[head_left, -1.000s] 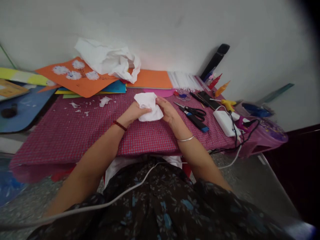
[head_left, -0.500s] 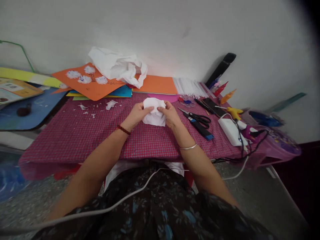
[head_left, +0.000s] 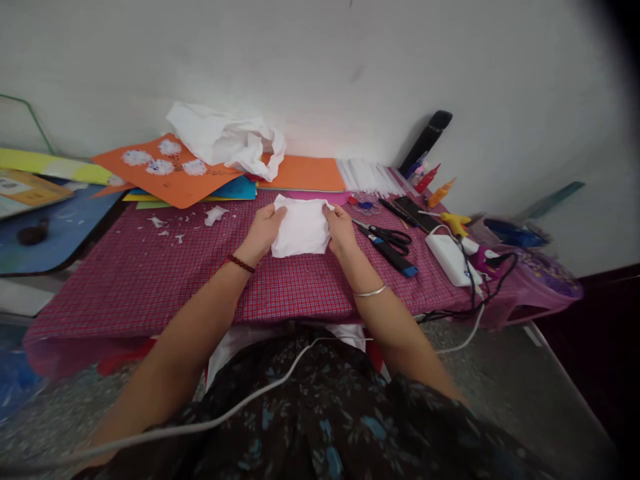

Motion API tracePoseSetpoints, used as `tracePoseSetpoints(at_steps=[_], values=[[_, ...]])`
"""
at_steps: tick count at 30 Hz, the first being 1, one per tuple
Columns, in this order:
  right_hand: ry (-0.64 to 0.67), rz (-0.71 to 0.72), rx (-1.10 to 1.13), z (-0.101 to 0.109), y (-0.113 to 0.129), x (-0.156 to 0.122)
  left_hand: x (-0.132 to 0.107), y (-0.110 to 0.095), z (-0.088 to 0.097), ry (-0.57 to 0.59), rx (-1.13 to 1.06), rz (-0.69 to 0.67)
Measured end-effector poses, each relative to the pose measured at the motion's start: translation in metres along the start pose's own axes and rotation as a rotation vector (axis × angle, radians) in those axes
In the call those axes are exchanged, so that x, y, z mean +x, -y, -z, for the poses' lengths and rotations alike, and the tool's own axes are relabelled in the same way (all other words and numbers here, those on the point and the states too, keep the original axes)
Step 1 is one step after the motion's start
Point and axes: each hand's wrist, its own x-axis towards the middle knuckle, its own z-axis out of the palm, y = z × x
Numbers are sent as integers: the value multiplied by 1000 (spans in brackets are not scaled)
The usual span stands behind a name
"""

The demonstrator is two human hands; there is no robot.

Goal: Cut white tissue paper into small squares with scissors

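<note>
A white tissue sheet (head_left: 301, 228) is stretched out flat over the red checked cloth (head_left: 150, 273) of the low table. My left hand (head_left: 263, 231) pinches its left edge, with a red bead bracelet on that wrist. My right hand (head_left: 341, 230) pinches its right edge, and a silver bangle sits on that wrist. Both hands hold the sheet just above the cloth, near the middle of the table.
Black scissors (head_left: 387, 233) and a blue-tipped cutter (head_left: 393, 254) lie right of my right hand, then a white power bank (head_left: 449, 259) with cables and a yellow glue gun (head_left: 455, 221). Orange card (head_left: 170, 175), crumpled white tissue (head_left: 225, 139) and paper scraps (head_left: 214, 214) lie behind and left.
The tissue was bunched up between my hands; both hands have drawn apart and it is now spread out flat between them.
</note>
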Motion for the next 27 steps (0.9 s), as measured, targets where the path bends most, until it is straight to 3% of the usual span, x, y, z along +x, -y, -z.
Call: tracePoseSetpoints(at_steps=[3, 7, 13, 17, 19, 21, 25, 27], values=[[-21, 55, -4, 1, -1, 1, -1, -2, 2, 4, -30, 18], [53, 106, 4, 0, -1, -3, -3, -9, 6, 53, -71, -128], [154, 45, -108, -2, 1, -11, -10, -19, 3, -74, 64, -115], [60, 142, -147, -3, -2, -9, -7, -15, 1, -46, 109, -99], [26, 182, -177, -4, -6, -8, -6, -10, -2, -85, 132, -119], [27, 218, -238, -7, -10, -10, -8, -4, -6, -108, 211, -162], [89, 248, -325, -10, -13, -13, -14, 0, -16, -2, 442, -233], [65, 264, -327, -8, -11, -11, -13, -3, -15, -23, 481, -253]])
